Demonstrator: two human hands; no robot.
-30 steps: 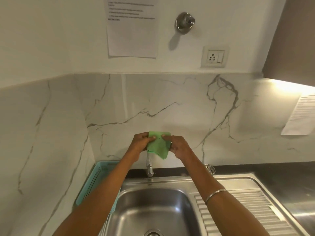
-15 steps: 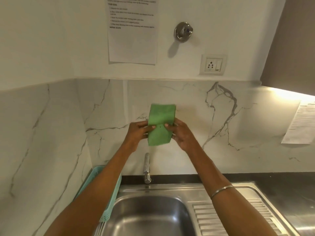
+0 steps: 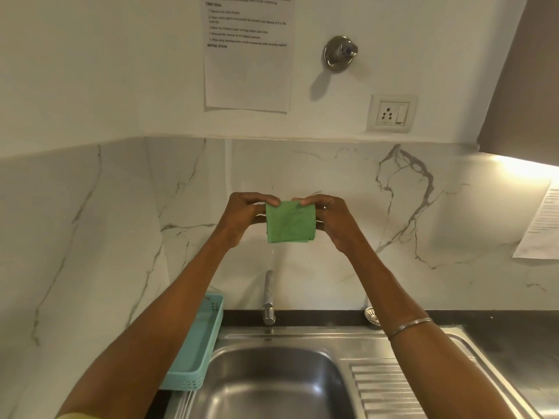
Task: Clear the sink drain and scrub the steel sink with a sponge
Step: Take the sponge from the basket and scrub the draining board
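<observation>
Green and folded square, the flat scrubbing sponge [image 3: 290, 222] is pinched at its upper corners by the left hand [image 3: 242, 217] and the right hand [image 3: 334, 220] — held against the marble backsplash, well above the steel sink basin [image 3: 272, 385] and its upright chrome tap [image 3: 269, 297].

The sink [image 3: 272, 385] basin runs off the bottom edge, drain out of sight. The right forearm covers part of a small white strainer [image 3: 371, 316]. Print on the wall notice [image 3: 248, 52] is too blurred to read, its top cut off. The green cloth [image 3: 289, 222] hides both hands' inner fingers.
</observation>
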